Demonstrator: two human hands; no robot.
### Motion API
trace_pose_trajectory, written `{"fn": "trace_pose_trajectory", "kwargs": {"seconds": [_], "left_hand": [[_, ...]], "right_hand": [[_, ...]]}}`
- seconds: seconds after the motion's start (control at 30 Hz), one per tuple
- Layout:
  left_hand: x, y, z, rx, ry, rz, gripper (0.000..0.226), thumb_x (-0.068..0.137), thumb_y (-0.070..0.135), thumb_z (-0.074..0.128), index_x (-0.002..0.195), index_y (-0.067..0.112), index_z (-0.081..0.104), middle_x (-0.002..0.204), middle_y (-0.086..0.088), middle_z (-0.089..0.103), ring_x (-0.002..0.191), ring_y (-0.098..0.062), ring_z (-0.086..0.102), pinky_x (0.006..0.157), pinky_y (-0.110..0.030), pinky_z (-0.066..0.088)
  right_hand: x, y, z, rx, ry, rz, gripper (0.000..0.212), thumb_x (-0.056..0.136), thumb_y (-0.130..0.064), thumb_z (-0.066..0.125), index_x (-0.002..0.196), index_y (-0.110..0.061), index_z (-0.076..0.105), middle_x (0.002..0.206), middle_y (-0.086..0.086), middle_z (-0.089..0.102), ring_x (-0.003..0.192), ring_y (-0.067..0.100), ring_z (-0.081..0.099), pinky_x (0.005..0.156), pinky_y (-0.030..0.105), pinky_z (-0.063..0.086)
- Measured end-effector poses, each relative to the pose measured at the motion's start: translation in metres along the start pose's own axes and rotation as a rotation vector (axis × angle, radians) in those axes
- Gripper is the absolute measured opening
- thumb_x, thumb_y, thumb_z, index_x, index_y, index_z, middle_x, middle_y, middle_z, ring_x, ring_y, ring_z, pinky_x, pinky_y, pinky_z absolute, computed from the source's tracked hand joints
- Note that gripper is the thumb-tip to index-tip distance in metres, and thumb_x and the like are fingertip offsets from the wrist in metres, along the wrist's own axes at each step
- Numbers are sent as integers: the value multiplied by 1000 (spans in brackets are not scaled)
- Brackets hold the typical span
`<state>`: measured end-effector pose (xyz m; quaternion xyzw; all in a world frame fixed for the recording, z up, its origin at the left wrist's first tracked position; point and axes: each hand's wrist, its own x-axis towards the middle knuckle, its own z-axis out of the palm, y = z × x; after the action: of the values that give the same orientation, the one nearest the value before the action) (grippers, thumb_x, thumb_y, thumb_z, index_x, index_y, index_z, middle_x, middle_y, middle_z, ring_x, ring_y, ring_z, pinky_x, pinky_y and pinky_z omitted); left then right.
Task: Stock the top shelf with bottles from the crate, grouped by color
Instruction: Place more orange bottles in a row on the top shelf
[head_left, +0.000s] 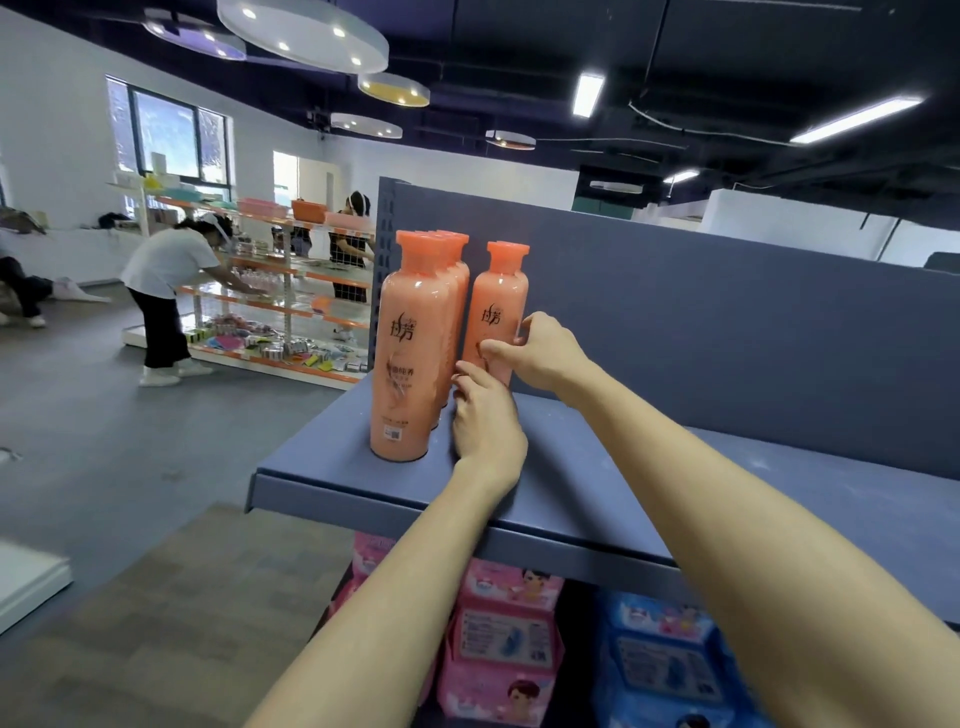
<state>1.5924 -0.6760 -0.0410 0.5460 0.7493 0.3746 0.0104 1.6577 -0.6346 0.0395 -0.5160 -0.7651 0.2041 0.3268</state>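
1. Orange bottle (496, 312) standing upright at the back of the top shelf (597, 499), just beside the orange row (415, 353).
2. Right hand (540, 353) gripping its lower body; left hand (485, 415) touching near its base, fingers possibly straight.
3. Risking a topple into the row if nudged sideways too hard.

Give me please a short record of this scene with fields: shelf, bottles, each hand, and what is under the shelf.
shelf: blue top shelf, with a blue back panel behind it
bottle row: orange bottles upright in a row at the left end, one behind another
second row: orange bottle upright to the right of that row
right hand: right hand grips this bottle at its lower part
left hand: left hand touches the same bottle near its base
below shelf: pink packs and blue packs
crate: not in view
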Motion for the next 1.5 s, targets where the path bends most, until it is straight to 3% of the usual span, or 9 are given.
{"fn": "trace_pose_trajectory", "kwargs": {"seconds": [0.13, 0.2, 0.27, 0.37, 0.63, 0.73, 0.87, 1.1, 1.5], "left_hand": [[-23, 6, -14, -70, -78, 64, 68, 92, 4, 53, 147, -10, 15, 145, -24, 36, 129, -35, 47, 101, -36, 44], [-33, 9, -24, -52, -102, 93, 68, 92, 7, 56, 147, -8, 17, 143, -22, 38, 129, -34, 46, 100, -34, 42], [-43, 11, -36, -32, -111, 116, 63, 90, 8, 58, 143, -5, 26, 138, -20, 43, 125, -34, 48, 95, -35, 43], [-60, 15, -53, 25, -123, 166, 47, 87, 10, 59, 129, 1, 40, 128, -17, 48, 117, -35, 50, 81, -34, 41], [-124, 43, -69, 50, -117, 324, 36, 86, 21, 58, 117, 8, 46, 117, -10, 53, 106, -31, 55, 71, -34, 36], [-171, 55, -51, -38, -119, 471, 35, 87, 28, 58, 118, 12, 49, 113, -4, 56, 103, -26, 56, 74, -36, 43], [-241, 62, -6, -21, -226, 607, 31, 88, 33, 57, 112, 14, 49, 103, -3, 56, 96, -26, 58, 71, -38, 46], [-327, 50, 87, -15, -556, 552, 34, 84, 32, 60, 111, 15, 49, 108, -3, 60, 102, -28, 58, 79, -40, 47], [-443, -34, 208, 107, -889, 418, 39, 84, 35, 64, 114, 15, 50, 108, -3, 59, 99, -28, 59, 73, -36, 45]], "right_hand": [[-30, 1, -6, -70, -28, -4, 27, 93, -27, 66, 75, -22, 46, 76, -5, 53, 63, 3, 46, 42, 11, 35], [-39, 0, -11, -125, -4, -10, 27, 91, -36, 67, 93, -13, 53, 89, 2, 59, 67, 7, 49, 47, 18, 38], [-50, -2, -21, -167, 10, -23, 49, 90, -44, 67, 118, -5, 54, 110, 8, 62, 84, 17, 58, 60, 28, 46], [-71, 0, -40, -179, 49, -41, 60, 91, -47, 66, 135, -10, 50, 130, 7, 58, 108, 22, 58, 78, 30, 46], [-149, 27, -89, -132, 175, -60, 44, 89, -42, 68, 124, -17, 58, 111, -1, 68, 102, 15, 58, 75, 28, 49], [-200, 57, -105, -99, 261, -36, 35, 89, -38, 69, 117, -19, 60, 99, -7, 71, 95, 13, 64, 80, 28, 51], [-278, 117, -111, -99, 314, 16, 32, 86, -36, 74, 112, -20, 61, 81, -9, 68, 74, 7, 63, 72, 22, 46], [-365, 220, -77, -130, 136, 229, 40, 83, -40, 75, 113, -19, 59, 78, -11, 69, 81, 16, 64, 84, 39, 53], [-465, 356, 29, -32, -38, 560, 39, 83, -41, 76, 112, -21, 60, 77, -10, 67, 86, 13, 63, 84, 35, 52]]}}
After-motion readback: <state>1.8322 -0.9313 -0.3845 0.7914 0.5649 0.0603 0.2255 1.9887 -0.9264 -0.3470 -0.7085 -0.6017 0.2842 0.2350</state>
